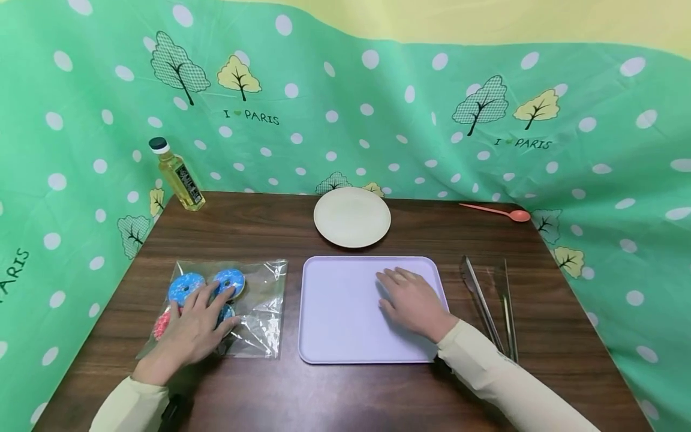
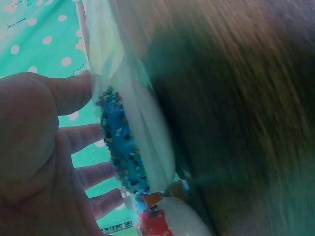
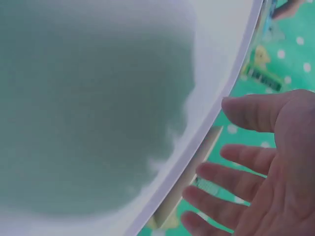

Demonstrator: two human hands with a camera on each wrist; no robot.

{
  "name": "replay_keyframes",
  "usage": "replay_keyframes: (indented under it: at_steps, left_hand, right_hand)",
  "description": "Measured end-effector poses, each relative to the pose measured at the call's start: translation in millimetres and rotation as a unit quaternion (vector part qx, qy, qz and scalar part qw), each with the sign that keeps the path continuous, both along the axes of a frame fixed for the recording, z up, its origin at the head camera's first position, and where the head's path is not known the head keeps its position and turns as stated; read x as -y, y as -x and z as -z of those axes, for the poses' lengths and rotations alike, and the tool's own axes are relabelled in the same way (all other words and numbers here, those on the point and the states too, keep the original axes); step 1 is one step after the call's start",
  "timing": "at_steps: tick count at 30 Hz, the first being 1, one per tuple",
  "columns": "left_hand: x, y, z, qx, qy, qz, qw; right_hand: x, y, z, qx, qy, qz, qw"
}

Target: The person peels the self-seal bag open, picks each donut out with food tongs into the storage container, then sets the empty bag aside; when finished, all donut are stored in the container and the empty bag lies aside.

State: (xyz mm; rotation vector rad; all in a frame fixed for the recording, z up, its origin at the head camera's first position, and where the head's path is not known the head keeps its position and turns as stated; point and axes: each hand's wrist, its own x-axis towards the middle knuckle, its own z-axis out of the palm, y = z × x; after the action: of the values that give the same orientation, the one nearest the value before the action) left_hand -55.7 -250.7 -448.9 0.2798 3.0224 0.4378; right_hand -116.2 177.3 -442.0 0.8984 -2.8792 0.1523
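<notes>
My left hand (image 1: 191, 333) lies over a clear plastic bag (image 1: 264, 306) on the left of the table, fingers spread and touching it. Inside the bag are blue donuts (image 1: 186, 288) with sprinkles and a red one (image 1: 161, 324), partly covered by the hand. The left wrist view shows the fingertips at the bag beside a blue-topped donut (image 2: 120, 142). Over the right part of a pale purple tray (image 1: 340, 312) is my right hand (image 1: 412, 303), fingers extended and holding nothing. In the right wrist view, its palm faces the tray's surface (image 3: 98, 123).
Behind the tray sits a cream plate (image 1: 352, 217). Metal tongs (image 1: 484, 306) lie to the tray's right, beside my right sleeve. A pink spoon (image 1: 518, 215) is at the back right corner, and a bottle of yellow liquid (image 1: 182, 181) stands at the back left. Green cloth (image 1: 335, 138) hangs around the table.
</notes>
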Motion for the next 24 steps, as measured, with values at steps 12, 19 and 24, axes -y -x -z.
replay_keyframes:
  at_steps: [12,19,24]
  left_hand:
    - [4.9,-0.5,-3.6,0.015,-0.022,0.010,0.9996]
    - [4.7,0.6,-2.3,0.018,-0.027,0.005,0.9995]
    - [4.8,4.0,-3.1,0.018,-0.031,0.006,0.9993]
  right_hand:
    - [73.5,39.4,-5.2,0.067,0.037,-0.071,0.9945]
    - [113.4,64.8,-5.3,0.107,0.038,-0.086,0.9898]
    - [144.7,80.4,-6.0,0.102,0.004,-0.101,0.9896]
